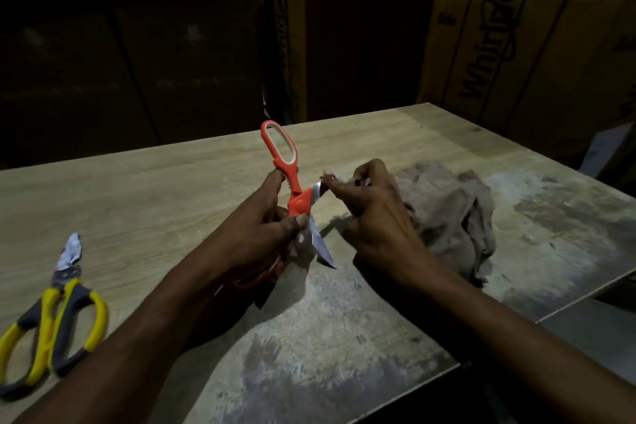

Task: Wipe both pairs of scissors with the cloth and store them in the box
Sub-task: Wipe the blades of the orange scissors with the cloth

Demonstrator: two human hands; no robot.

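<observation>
Dim storage space surrounds a pale wooden table, whose near right part is worn to a grey, scuffed patch. Tall cardboard cartons with dark printed lettering stand behind its far right corner; further left the background is too dark to read.

Over the middle of the table the left hand grips the orange scissors. Its fingers are curled round the lower handle and the pivot, with the thumb tip pressed against the pivot just above the lower blade. The scissors are spread open: one orange handle loop with a white lining stands up beyond the left fingertips, one blade points down and to the right below the thumb, and the other blade reaches right towards the other hand.

The right hand hovers just right of the scissors, its fingers bent; thumb and forefinger close on the tip of the upper blade. Whether any fabric lies between those fingertips and the metal I cannot tell. The brownish cloth lies crumpled on the table directly beyond and to the right of the right knuckles, partly hidden by them.

Well to the left of the left forearm, the yellow and grey scissors lie flat on the table, blades closed and pointing away from the person.
</observation>
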